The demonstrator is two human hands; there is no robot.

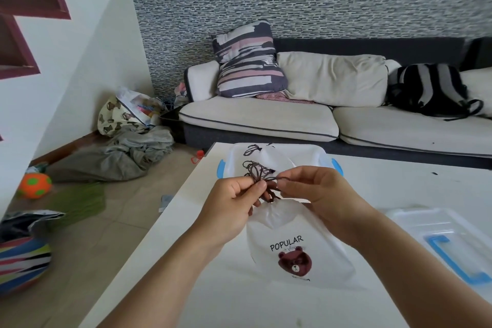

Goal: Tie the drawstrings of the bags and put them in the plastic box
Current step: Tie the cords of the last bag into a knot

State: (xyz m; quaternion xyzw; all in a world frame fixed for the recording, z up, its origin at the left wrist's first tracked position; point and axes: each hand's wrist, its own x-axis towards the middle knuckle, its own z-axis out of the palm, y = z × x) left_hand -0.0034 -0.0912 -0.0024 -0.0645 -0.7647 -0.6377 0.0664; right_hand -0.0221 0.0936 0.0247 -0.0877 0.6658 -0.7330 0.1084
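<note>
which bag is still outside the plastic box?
The bag with the bear print, lying on the table nearer the person, both hands pinching its drawstring. The other bag lies in the plastic box.

White bear-print bag (298, 253) flat on table, brown drawstrings (259, 177) looped.

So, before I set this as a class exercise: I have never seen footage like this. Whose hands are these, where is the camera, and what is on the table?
There is no machine here. One picture comes from a camera worn on a person's head, looking forward and down at their own bare hands. The left hand and right hand both pinch the dark drawstring of a white bag printed with a bear, which lies on a white table. Behind the hands sits a clear plastic box with blue latches; it holds another white bag. The box lid, with its blue handle, lies to the right. A sofa stands beyond the table.
</note>
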